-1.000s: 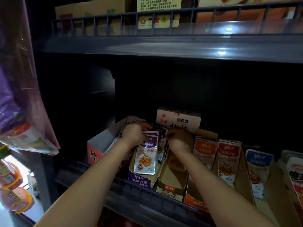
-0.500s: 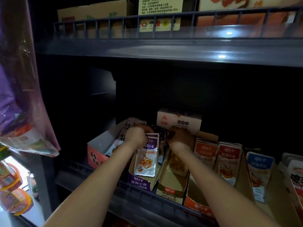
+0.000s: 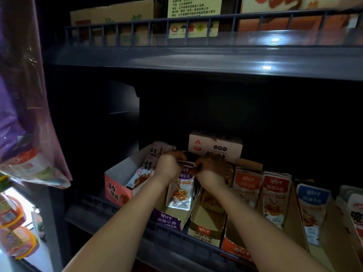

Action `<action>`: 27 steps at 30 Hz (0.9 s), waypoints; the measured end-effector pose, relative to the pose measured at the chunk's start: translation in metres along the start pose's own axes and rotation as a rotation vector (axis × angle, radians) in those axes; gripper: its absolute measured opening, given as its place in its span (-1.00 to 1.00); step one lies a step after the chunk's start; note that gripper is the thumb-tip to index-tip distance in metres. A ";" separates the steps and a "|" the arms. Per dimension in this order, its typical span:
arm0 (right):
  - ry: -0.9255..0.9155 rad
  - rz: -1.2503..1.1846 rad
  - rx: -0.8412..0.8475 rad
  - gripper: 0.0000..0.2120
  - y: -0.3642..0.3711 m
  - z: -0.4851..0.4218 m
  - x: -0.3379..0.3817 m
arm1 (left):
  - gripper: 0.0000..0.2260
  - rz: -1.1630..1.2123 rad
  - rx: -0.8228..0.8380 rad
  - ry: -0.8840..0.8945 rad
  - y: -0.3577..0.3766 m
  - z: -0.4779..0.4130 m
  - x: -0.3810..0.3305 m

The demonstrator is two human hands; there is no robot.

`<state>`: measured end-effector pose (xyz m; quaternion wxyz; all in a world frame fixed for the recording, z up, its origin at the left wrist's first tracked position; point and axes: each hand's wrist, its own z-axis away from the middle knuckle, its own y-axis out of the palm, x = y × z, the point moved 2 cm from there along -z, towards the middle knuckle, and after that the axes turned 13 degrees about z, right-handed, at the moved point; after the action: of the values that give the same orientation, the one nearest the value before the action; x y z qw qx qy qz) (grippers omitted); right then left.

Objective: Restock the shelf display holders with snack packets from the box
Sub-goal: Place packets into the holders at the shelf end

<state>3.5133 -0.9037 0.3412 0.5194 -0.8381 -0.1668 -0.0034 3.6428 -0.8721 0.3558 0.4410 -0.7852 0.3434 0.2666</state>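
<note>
Since a second ago the two hands have drawn closer together above the purple holder [image 3: 169, 220]; the left hand [image 3: 169, 167] curls its fingers over the top of the purple packets [image 3: 179, 191] standing in it; the right hand [image 3: 211, 169] pinches the same top edge from the other side; this batch looks nearly seated; the sparsely stocked tan holder [image 3: 206, 222] beside it probably comes next; the pale box [image 3: 215, 147], likely the supply, stands just behind.

Snack packets [image 3: 179, 190]: glossy foil-like film. Display holders [image 3: 204, 222]: matt printed cardboard. Shelf [image 3: 196, 61]: smooth dark metal, slight sheen. Hanging bag [image 3: 29, 114]: shiny clear plastic.
</note>
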 end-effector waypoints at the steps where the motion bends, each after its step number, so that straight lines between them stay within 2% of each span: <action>1: 0.000 0.071 -0.040 -0.85 -0.001 -0.001 0.000 | -0.70 0.026 -0.008 0.002 0.000 0.000 0.001; 3: 0.027 0.172 -0.084 -0.85 -0.004 -0.004 -0.002 | -0.68 0.080 -0.035 0.017 -0.001 -0.001 0.003; 8: 0.083 0.229 -0.123 -0.81 -0.008 -0.008 -0.003 | -0.70 0.226 -0.153 -0.004 -0.007 0.001 0.005; 11: 0.074 0.296 -0.125 -0.78 -0.002 -0.005 0.000 | -0.71 0.212 -0.166 -0.012 -0.006 0.003 0.010; 14: 0.071 0.303 -0.152 -0.77 -0.001 0.000 0.001 | -0.72 0.147 -0.108 -0.039 -0.007 0.008 0.010; 17: 0.066 0.255 -0.168 -0.78 -0.004 0.003 0.001 | -0.77 0.140 0.028 -0.158 -0.002 0.012 0.012; 20: 0.077 0.272 -0.112 -0.78 -0.008 0.003 0.001 | -0.78 0.176 0.143 -0.275 0.000 0.014 0.013; 22: 0.081 0.270 -0.111 -0.82 -0.011 0.002 0.001 | -0.78 0.274 0.165 -0.330 0.000 0.016 0.009; 27: 0.089 0.128 -0.239 -0.83 -0.013 0.000 -0.005 | -0.64 0.644 0.101 -0.399 -0.004 0.024 0.002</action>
<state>3.5050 -0.9000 0.3522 0.4217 -0.9020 -0.0884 -0.0272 3.6448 -0.8498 0.3451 0.4309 -0.5472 0.4927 0.5217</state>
